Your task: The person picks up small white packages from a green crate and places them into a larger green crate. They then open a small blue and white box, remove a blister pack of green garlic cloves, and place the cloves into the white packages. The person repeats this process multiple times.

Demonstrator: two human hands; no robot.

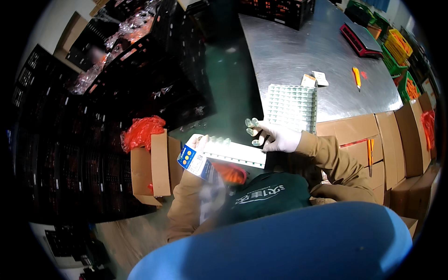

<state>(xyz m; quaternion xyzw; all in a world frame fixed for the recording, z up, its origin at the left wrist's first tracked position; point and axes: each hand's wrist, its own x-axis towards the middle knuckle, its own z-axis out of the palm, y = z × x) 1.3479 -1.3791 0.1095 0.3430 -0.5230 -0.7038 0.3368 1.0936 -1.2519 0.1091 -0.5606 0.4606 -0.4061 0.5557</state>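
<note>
My left hand [197, 141], in a white glove, grips the left end of a white label sheet [238, 154]. Small green-and-white stickers line the sheet's far edge by my fingers. From that hand also hangs a blue-and-white printed strip [196, 162] bearing writing and a code. My right hand [282, 137], gloved too, has small stickers on several spread fingertips. Its thumb touches the sheet's right end; whether it pinches the corner is unclear. Just beyond lies a larger stack of sticker sheets [290, 105] on the metal table [332, 52].
On the table are a yellow utility knife [356, 78], a red scale [362, 38] and a black crate [276, 12]. Cardboard boxes [388, 140] stand at right, with an orange cutter [370, 155] on one. Stacked black crates [87, 157] and an open carton [161, 164] are at left.
</note>
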